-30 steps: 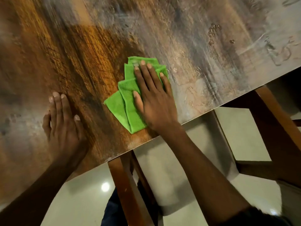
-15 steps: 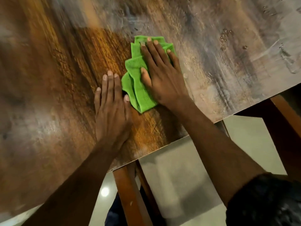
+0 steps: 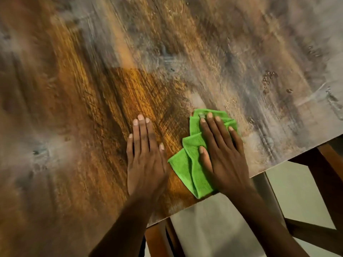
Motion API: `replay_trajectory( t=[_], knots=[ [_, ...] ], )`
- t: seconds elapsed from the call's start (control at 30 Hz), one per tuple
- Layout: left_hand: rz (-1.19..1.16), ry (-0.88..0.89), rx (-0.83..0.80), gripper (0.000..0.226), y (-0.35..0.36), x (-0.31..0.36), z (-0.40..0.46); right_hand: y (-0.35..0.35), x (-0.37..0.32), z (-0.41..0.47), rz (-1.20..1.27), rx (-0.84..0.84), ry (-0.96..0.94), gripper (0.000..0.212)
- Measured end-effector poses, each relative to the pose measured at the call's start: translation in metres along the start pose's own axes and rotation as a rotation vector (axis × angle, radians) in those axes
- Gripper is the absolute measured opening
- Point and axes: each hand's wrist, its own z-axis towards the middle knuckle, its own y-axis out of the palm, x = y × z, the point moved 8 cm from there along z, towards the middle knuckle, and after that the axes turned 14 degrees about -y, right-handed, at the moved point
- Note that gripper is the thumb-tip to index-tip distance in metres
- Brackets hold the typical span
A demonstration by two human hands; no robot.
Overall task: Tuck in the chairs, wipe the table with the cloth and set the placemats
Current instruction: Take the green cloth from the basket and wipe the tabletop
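Green cloth (image 3: 193, 164) lies near the table (image 3: 74, 89) edge, pinned under the flat, spread right hand (image 3: 222, 156). Left hand (image 3: 146, 160) rests open beside it, holding nothing. Wiping step; next, I'd say, those droplets (image 3: 269, 76) further out.

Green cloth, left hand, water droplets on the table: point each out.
green cloth (image 3: 193, 164), head view, on the bare fold beside the thumb.
left hand (image 3: 146, 162), head view, on the back of the hand.
water droplets (image 3: 269, 76), head view, on the cluster at upper right.
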Motion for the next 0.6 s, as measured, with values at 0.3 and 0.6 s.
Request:
replay_trajectory(
  t=[0.3,0.6],
  knots=[
    [-0.017,0.017,-0.032,0.067,0.002,-0.001,-0.003,-0.012,-0.013,0.168,-0.077,0.095,-0.162,0.063],
    [0.020,-0.013,-0.062,0.071,-0.003,0.004,-0.001,-0.014,0.037,-0.009,0.015,-0.028,0.048,0.061]
  ],
)
